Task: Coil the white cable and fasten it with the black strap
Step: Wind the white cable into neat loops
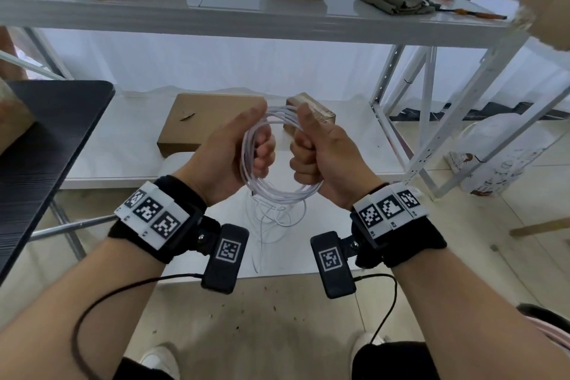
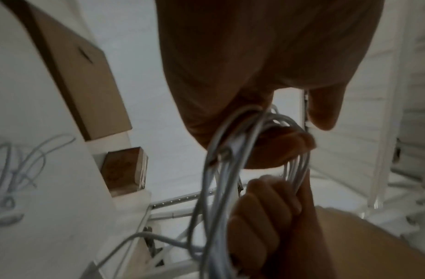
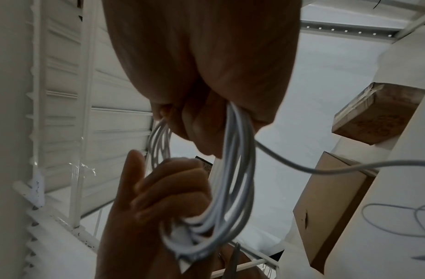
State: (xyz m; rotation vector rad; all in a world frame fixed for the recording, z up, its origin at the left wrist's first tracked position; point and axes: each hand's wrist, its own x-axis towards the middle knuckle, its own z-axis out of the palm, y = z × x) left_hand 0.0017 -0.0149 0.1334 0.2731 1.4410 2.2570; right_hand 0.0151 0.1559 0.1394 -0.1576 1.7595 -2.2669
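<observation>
While both fists curl around it, the white cable point(image 1: 279, 160) hangs coiled between the left hand point(image 1: 234, 148) and right hand point(image 1: 324, 154), thumbs pressed on top. Its loose tail trails onto the white shelf point(image 1: 123, 148) beside two closed cardboard boxes point(image 1: 203, 120).

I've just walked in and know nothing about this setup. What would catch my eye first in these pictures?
Probably the white cable, wound into a loose coil and held up mid-picture, the left hand gripping one side and the right hand the other. Its uncoiled tail hangs down below the hands. Next come the black wristbands with checkered square markers on both wrists, and the cardboard boxes on the white shelf behind.
</observation>
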